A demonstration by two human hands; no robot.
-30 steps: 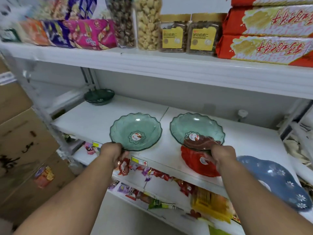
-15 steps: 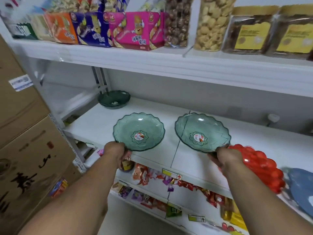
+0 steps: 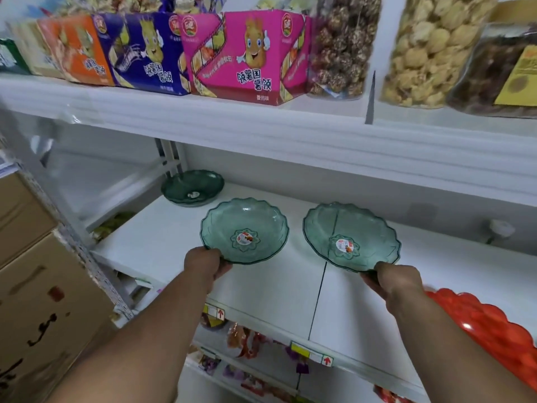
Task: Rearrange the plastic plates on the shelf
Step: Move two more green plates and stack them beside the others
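Observation:
Two clear green scalloped plastic plates hang over the white middle shelf (image 3: 270,289). My left hand (image 3: 205,264) grips the near rim of the left green plate (image 3: 245,228). The right green plate (image 3: 348,234), tilted up a little, is held at its near rim by my right hand (image 3: 395,282). Each plate has a small sticker in its centre. A darker green stack of plates (image 3: 193,186) rests at the back left of the same shelf. A red scalloped plate (image 3: 491,330) lies on the shelf to the right, partly behind my right forearm.
The shelf above carries snack boxes (image 3: 247,56) and clear jars (image 3: 340,45) close over the plates. Cardboard cartons (image 3: 37,286) stand at the left. A small white knob (image 3: 499,228) sits at the back right. Packaged snacks (image 3: 247,344) fill the lower shelf.
Both hands carried the green plates left and further in over the shelf. The right plate has left the red plate, which now lies apart at the right. The view has swung left.

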